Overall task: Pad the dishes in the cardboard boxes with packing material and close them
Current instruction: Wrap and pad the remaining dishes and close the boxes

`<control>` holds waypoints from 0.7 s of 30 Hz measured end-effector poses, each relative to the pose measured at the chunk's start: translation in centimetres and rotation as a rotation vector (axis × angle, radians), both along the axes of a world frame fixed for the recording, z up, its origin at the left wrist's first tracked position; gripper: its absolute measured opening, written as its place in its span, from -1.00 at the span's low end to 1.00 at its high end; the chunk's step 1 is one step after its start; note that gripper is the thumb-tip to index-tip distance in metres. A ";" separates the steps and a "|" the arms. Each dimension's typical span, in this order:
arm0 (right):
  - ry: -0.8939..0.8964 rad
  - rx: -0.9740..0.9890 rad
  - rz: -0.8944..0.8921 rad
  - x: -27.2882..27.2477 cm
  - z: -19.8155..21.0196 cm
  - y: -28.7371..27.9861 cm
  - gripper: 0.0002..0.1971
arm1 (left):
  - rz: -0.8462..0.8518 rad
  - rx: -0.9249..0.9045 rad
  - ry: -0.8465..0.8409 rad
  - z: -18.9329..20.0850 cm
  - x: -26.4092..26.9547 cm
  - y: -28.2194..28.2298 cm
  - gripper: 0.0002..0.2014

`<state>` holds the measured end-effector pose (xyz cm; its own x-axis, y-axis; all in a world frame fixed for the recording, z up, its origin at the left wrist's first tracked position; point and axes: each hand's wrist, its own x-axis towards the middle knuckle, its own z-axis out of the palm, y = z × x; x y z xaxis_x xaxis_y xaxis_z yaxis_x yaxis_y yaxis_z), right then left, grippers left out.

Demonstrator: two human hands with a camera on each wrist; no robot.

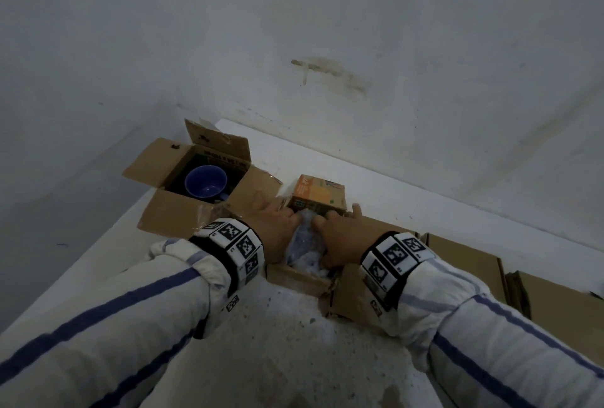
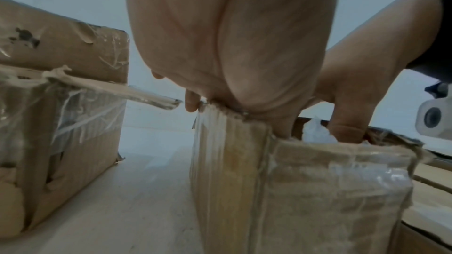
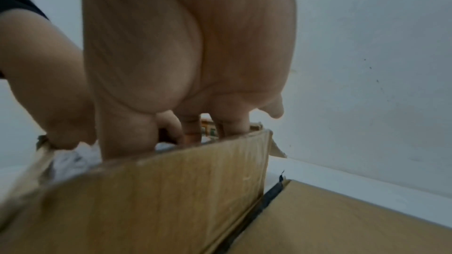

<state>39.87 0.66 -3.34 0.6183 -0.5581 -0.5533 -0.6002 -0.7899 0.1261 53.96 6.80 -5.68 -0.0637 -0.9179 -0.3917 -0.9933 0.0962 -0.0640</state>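
A small cardboard box (image 1: 300, 280) stands open on the white table, its orange printed flap (image 1: 318, 195) raised at the far side. Crumpled clear packing material (image 1: 302, 244) fills its top. My left hand (image 1: 284, 218) and right hand (image 1: 330, 228) both reach into it from either side, fingers pressing down on the packing material. In the left wrist view my left hand (image 2: 220, 55) rests on the box (image 2: 318, 181) edge beside the packing material (image 2: 315, 132). The right wrist view shows my right hand (image 3: 186, 65) with fingers pointing down into the box (image 3: 171, 190). Whatever dish is inside is hidden.
A larger open box (image 1: 157, 162) with a blue mug (image 1: 206, 180) stands to the left near the wall corner. Flat cardboard sheets (image 1: 464, 257) lie to the right of the small box. The wall runs close behind the table (image 1: 294, 152).
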 end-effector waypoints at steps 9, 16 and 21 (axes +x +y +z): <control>-0.143 0.115 -0.061 -1.2 1.2 0.3 -0.50 | 0.065 0.015 0.130 1.4 0.1 0.3 -0.53; -0.561 0.192 -0.330 -8.3 4.1 0.5 -0.72 | 0.114 -0.185 0.349 3.7 -5.2 -0.7 -0.60; -0.659 0.166 -0.483 -17.2 3.6 1.7 -0.75 | 0.073 -0.135 0.596 4.5 -16.7 -2.2 -0.74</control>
<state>22.69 2.39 0.28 0.5576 -0.7882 -0.2605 -0.7881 -0.4040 -0.4644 37.30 4.60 -1.21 -0.1710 -0.9671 -0.1882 -0.8654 0.0562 0.4979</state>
